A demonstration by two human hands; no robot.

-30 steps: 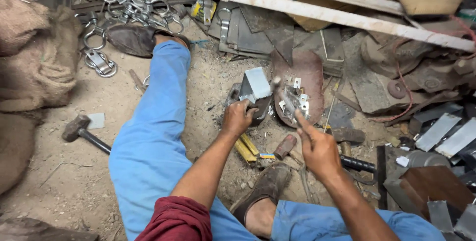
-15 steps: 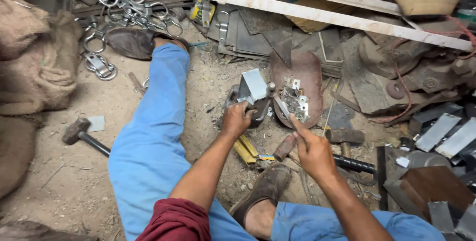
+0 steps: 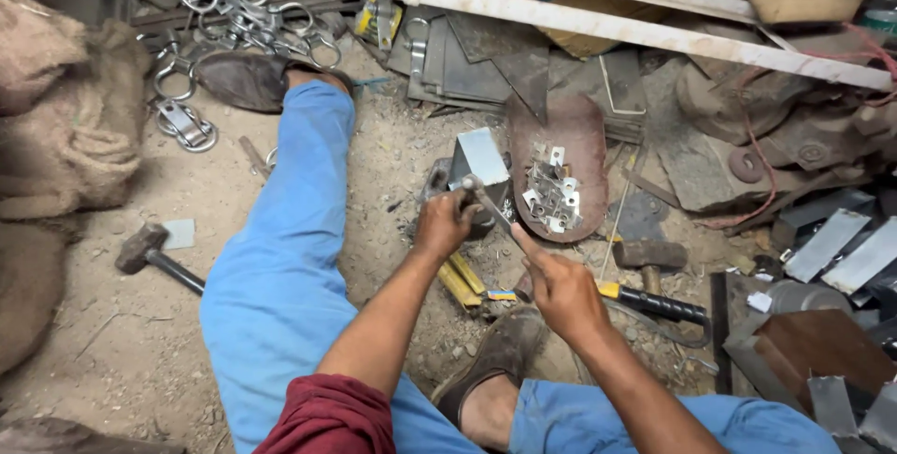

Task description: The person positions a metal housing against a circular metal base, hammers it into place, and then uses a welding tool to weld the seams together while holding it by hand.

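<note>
Nearest the camera, the person is sitting on sandy ground in blue trousers, one worn shoe (image 3: 500,347) lying between the knees. The right hand (image 3: 561,290) is curling closed around the lower end of a thin metal rod (image 3: 491,211), which is slanting up and left towards the other hand; how tightly it is gripping cannot be told. The left hand (image 3: 444,225) is closing its fingers over a small dark metal block (image 3: 467,197) on the ground, where the rod's tip is meeting it. A black-handled hammer (image 3: 654,276) is lying just right of the hands. Leaning behind the block, a pale square metal plate (image 3: 484,155) is standing tilted. Beside it, a rusty oval tray (image 3: 584,136) is holding a heap of small shiny, bent metal pieces (image 3: 551,192). Farther off, steel rings (image 3: 243,6) are lying tangled beside the outstretched foot.
</note>
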